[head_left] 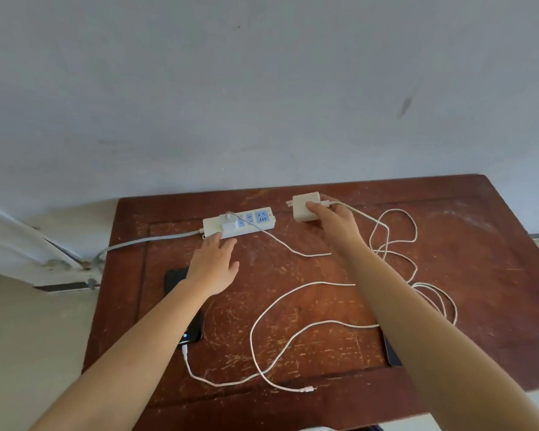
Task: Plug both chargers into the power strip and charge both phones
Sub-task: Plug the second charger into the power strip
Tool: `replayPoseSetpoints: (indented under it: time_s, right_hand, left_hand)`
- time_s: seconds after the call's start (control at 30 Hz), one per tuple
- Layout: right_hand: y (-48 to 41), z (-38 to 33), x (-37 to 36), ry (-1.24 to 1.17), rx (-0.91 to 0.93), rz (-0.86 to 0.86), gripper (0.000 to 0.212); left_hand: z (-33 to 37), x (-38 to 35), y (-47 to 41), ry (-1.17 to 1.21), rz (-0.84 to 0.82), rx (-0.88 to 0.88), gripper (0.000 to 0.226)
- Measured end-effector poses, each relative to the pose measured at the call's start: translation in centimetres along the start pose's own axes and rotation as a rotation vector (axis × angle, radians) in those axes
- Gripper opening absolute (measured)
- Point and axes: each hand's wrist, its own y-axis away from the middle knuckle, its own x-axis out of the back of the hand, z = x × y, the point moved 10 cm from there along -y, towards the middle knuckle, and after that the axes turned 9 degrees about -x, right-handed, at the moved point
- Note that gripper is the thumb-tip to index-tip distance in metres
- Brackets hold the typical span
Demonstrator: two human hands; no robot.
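Head view: both bare forearms reach up from the lower corners of the frame over a scuffed brown wooden table (448, 231). The right hand (333, 222), just right of centre, is closed around a white charger block (305, 208), thumb against its near face, with the prongs pointing left toward the power strip (240, 223); the block sits just apart from the strip's right end. Its white cable (386, 237) leaves the block on the right and lies in loose loops on the right half of the table, ending in a free plug (307, 389) near the bottom centre.

The left hand (213, 264) is open and flat, fingers spread, fingertips touching the near edge of the strip at centre. A second white charger (229, 223) is seated in the strip's left socket; the blue sockets to its right hold nothing. A grey cord (150, 241) runs from the strip off the table's left edge.

A dark phone (193, 332) lies lower left, partly under the left forearm, with a cable plugged into its near end. Another dark phone (392, 353) shows only as an edge beside the right forearm.
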Motion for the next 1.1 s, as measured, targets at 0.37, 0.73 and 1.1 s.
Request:
replayPoseSetpoints:
  time_s: [0.37, 0.73, 1.1]
  right_hand:
    - [-7.8, 3.0, -4.5, 0.574, 0.052, 0.086, 0.034]
    - [-8.3, 4.2, -5.0, 0.815, 0.109, 0.19, 0.032]
    - [-6.5, 3.5, -6.1, 0.875, 0.24, 0.317, 0.051]
  left_hand:
    - [-2.9, -5.1, -3.1, -0.046, -0.102, 0.08, 0.072]
    - [-3.0, -5.4, -3.1, -0.051, -0.017, 0.101, 0.077]
    - [-3.3, -5.4, -3.2, -0.055, -0.02, 0.078, 0.077]
